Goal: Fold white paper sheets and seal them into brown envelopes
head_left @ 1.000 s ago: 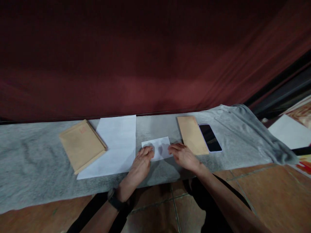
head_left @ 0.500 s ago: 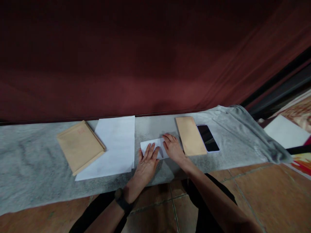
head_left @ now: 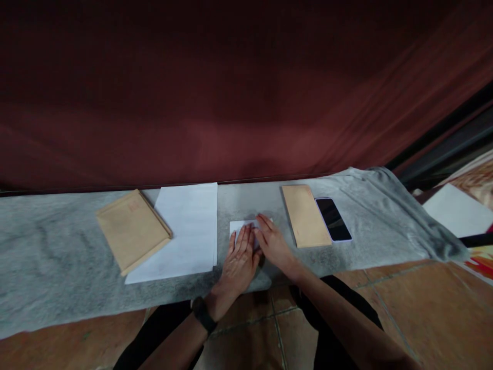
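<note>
1. The grey cloth-covered counter (head_left: 50, 257) runs beneath my left grip (head_left: 239, 260) and right grip (head_left: 274, 245).
2. White sheets (head_left: 188, 231) lie left of my left grip.
3. A brown packet (head_left: 131, 231) overlaps their far-left side.
4. Just right of my right grip lies a brown envelope (head_left: 307, 216).
5. Under both grips, spread wide and flat, sits the small white paper (head_left: 235, 226).
6. Beyond the envelope, rightward: a phone (head_left: 333, 219).
</note>
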Demonstrator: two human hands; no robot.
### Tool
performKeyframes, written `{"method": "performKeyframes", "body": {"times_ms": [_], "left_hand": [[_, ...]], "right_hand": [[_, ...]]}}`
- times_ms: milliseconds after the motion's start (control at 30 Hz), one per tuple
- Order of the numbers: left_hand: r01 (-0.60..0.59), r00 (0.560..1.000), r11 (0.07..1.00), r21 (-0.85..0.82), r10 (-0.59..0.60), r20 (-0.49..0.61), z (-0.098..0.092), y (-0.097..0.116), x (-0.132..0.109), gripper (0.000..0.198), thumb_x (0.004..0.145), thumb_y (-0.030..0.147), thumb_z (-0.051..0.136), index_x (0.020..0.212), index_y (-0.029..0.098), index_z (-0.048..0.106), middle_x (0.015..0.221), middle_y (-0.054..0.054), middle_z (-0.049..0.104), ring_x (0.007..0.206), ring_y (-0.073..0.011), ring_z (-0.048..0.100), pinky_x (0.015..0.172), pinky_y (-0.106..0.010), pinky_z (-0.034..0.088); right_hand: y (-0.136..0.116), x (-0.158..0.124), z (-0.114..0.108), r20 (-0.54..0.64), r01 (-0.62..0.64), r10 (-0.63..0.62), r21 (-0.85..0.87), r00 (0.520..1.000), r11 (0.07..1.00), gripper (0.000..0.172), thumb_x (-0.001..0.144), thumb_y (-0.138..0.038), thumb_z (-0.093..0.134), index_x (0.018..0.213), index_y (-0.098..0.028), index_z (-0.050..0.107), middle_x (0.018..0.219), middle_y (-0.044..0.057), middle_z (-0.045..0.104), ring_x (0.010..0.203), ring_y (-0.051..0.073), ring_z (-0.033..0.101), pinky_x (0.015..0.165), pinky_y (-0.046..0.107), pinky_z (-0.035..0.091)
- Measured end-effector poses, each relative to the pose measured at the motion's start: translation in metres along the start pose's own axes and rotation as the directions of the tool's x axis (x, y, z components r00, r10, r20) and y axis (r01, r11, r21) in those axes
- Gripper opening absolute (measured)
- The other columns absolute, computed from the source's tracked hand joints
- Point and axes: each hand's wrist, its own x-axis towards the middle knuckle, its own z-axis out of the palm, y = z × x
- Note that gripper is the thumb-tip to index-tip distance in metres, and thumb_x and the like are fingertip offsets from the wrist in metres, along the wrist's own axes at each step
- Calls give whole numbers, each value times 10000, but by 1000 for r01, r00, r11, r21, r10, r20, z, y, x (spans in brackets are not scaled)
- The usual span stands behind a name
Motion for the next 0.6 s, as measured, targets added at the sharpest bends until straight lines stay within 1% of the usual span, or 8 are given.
{"method": "performKeyframes", "body": {"times_ms": [67,100,167,233,300,433,533,600], "left_hand": [[-28,1000,1000,5,29,-11,8,1,-3,658,962,197,420,1582,85,231,1613,-204,321,1528,-297,234,1232,-548,249],[-36,999,999,6,36,-15,12,0,-5,666,959,183,415,1586,80,217,1615,-210,310,1528,-303,227,1228,-547,257],[-28,999,1000,6,28,-27,16,-1,-7,669,963,167,392,1593,74,187,1621,-214,289,1531,-302,215,1226,-534,270],[4,999,1000,7,-4,-48,17,-2,-7,657,972,151,349,1595,62,162,1624,-210,285,1532,-287,212,1227,-509,282],[46,996,999,18,-45,-72,15,-4,-8,641,980,156,323,1591,47,167,1623,-208,291,1533,-278,210,1229,-493,284],[114,990,992,55,-108,-94,9,-5,-8,642,1000,256,361,1580,32,204,1618,-215,291,1528,-288,222,1233,-499,274],[164,982,983,80,-155,-109,7,-6,-9,654,1006,312,380,1575,30,224,1612,-220,300,1522,-300,238,1225,-507,286],[192,977,977,91,-181,-113,4,-6,-10,652,1001,302,385,1572,28,229,1611,-221,301,1521,-305,240,1222,-511,290]], "right_hand": [[-17,-14,7,74,78,-79,9,994,997,539,1065,-357,296,1552,-132,345,1584,135,407,1483,213,339,1214,434,347],[-23,-20,10,94,94,-92,-12,991,996,573,1064,-386,304,1574,-124,292,1616,138,352,1510,221,287,1233,451,311],[-27,-29,12,113,96,-88,-59,990,994,601,1066,-409,301,1593,-125,239,1636,136,307,1528,228,246,1248,465,276],[-23,-35,12,100,75,-64,-116,993,990,610,1067,-421,300,1590,-112,246,1631,153,309,1526,243,251,1246,477,269],[-14,-38,11,69,53,-41,-181,997,982,631,1063,-439,314,1573,-69,277,1620,188,314,1522,270,260,1239,489,271],[2,-43,11,6,13,-11,-299,1000,954,698,1048,-480,357,1543,10,306,1608,240,306,1516,315,261,1224,493,278],[9,-46,12,-29,-13,4,-346,1000,938,712,1047,-495,352,1548,8,296,1608,242,304,1511,325,270,1217,503,276],[12,-47,11,-39,-26,13,-356,999,934,710,1051,-496,335,1552,4,288,1607,239,308,1507,322,281,1215,501,274]]}}
